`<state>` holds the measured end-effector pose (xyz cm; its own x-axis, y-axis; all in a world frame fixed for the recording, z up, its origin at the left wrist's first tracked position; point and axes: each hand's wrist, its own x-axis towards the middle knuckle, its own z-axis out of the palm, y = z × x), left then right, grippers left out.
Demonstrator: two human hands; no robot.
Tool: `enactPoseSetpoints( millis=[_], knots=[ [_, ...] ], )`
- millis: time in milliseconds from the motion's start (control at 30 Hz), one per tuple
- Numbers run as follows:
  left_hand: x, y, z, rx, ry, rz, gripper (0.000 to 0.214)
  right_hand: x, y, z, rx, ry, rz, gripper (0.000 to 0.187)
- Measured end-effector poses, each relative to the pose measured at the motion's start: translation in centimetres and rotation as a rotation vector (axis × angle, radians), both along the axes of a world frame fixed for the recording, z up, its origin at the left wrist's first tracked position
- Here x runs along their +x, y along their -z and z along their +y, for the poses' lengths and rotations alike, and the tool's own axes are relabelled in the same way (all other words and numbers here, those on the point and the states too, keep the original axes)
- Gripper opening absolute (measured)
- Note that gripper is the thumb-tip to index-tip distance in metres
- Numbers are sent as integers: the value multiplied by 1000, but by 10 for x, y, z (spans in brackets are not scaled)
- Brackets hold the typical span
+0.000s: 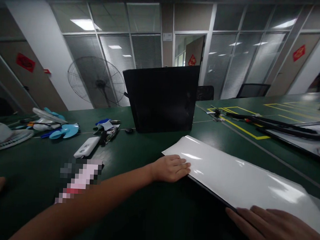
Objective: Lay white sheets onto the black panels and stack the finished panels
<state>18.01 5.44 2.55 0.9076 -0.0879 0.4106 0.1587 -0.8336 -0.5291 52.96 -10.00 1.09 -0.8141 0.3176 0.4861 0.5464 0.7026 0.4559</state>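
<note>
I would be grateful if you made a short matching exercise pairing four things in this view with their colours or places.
Column one:
1. Glossy sheet
2. Large standing panel
3. Propeller-shaped piece
4. Person's left hand

Column two:
A. Light blue
B. At the left end of item 1
C. White
D. Black

Right pairs: 1-C, 2-D, 3-A, 4-B.

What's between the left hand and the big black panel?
A corner of the white sheet, then a strip of green table; the head view shows it.
</note>
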Motion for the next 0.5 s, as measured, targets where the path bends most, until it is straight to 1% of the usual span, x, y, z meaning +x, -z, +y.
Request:
enactPoseSetpoints(
  millis=[67, 133, 200, 233, 333, 433, 500],
  knots=[
    [21, 9, 16, 30, -5, 2, 24, 6, -12, 18, -164, 54, 22, 41],
    [40, 15, 29, 45, -28, 2, 26, 15, -25, 40, -338, 153, 86, 39],
    [58, 19, 39, 38, -68, -6, 28, 24, -32, 63, -485, 256, 153, 47],
    [67, 20, 43, 27, -91, -15, 28, 29, -33, 74, -542, 299, 168, 52],
    [90, 24, 54, 1, -128, -42, 30, 43, -22, 102, -694, 365, 132, 63],
    [108, 30, 65, 1, -102, -70, 33, 53, -6, 120, -829, 427, 126, 65],
    [115, 35, 71, -9, -94, -96, 34, 57, 1, 127, -883, 465, 143, 65]
  ],
)
